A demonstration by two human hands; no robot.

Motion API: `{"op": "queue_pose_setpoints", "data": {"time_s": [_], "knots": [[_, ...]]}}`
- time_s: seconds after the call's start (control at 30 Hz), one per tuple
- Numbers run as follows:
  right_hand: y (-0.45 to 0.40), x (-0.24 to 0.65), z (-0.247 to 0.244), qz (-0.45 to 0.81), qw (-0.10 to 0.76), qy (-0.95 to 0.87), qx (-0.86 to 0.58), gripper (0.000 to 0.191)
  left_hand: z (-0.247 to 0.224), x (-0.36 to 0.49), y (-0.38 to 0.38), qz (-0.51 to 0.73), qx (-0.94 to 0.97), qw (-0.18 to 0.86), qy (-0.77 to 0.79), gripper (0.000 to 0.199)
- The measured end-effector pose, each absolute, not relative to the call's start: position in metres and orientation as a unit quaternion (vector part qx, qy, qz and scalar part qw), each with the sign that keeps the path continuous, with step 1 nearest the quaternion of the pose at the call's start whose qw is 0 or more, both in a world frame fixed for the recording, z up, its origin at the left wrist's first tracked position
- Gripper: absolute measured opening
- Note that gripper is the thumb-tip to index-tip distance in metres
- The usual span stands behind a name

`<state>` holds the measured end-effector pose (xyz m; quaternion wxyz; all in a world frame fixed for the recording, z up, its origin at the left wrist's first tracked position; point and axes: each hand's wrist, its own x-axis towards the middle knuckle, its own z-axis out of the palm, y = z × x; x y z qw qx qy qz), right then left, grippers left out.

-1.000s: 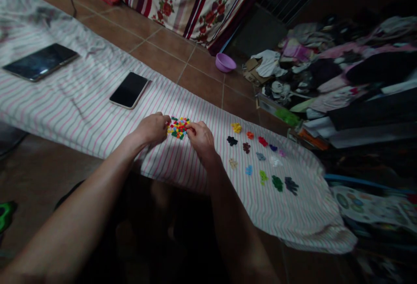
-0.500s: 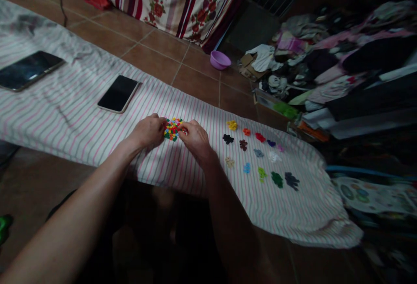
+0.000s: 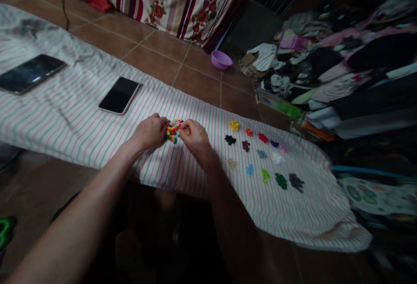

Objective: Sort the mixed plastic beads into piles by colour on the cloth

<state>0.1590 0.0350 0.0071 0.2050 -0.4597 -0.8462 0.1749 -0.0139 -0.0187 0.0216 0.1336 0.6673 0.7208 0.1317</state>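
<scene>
A small patch of multicoloured pieces [image 3: 172,131] lies on the striped cloth [image 3: 195,179] between my two hands. My left hand [image 3: 152,131] is closed at its left edge, with the fingertips touching it. At its right side, my right hand [image 3: 194,137] is pinched over the pieces; whatever lies between the fingertips is too small to make out. To the right are small piles sorted by colour, among them yellow [image 3: 233,125], black [image 3: 230,140], brown [image 3: 246,146], red [image 3: 263,137], light blue [image 3: 249,169], lime [image 3: 265,176], dark green [image 3: 280,181] and dark grey [image 3: 296,182].
A phone [image 3: 119,95] and a larger dark-screened device [image 3: 31,73] lie on the cloth to the left. Beyond the far edge, a purple basin [image 3: 221,60] stands on the tiled floor. Heaped clothes [image 3: 312,54] fill the right background.
The view has shifted slightly, so the piles appear a little farther right and lower. Both hands stay at the patch, with the right fingers slightly more bunched together.
</scene>
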Motion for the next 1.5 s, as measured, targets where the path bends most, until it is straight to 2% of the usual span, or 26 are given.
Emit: {"op": "queue_pose_setpoints", "data": {"time_s": [0.37,0.6,0.73,1.07,1.2,1.5], "knots": [[0.034,0.164,0.005,0.178,0.200,-0.852,-0.450,0.022,0.021,-0.021,-0.021,0.145,0.678,0.151,0.705,0.037],[0.041,0.185,0.008,0.161,0.209,-0.846,-0.463,0.019,0.029,-0.020,-0.023,0.132,0.662,0.173,0.717,0.039],[0.050,0.208,0.012,0.157,0.245,-0.825,-0.484,0.019,0.027,-0.020,-0.022,0.137,0.656,0.173,0.722,0.042],[0.070,0.288,0.008,0.136,0.400,-0.691,-0.587,0.019,0.026,-0.017,-0.018,0.157,0.651,0.171,0.722,0.044],[0.071,0.319,0.008,0.134,0.434,-0.637,-0.622,0.019,0.025,-0.017,-0.017,0.163,0.649,0.162,0.725,0.042],[0.064,0.374,-0.007,0.179,0.479,-0.567,-0.646,0.036,0.026,-0.008,-0.015,0.160,0.643,0.114,0.740,0.046]]}}
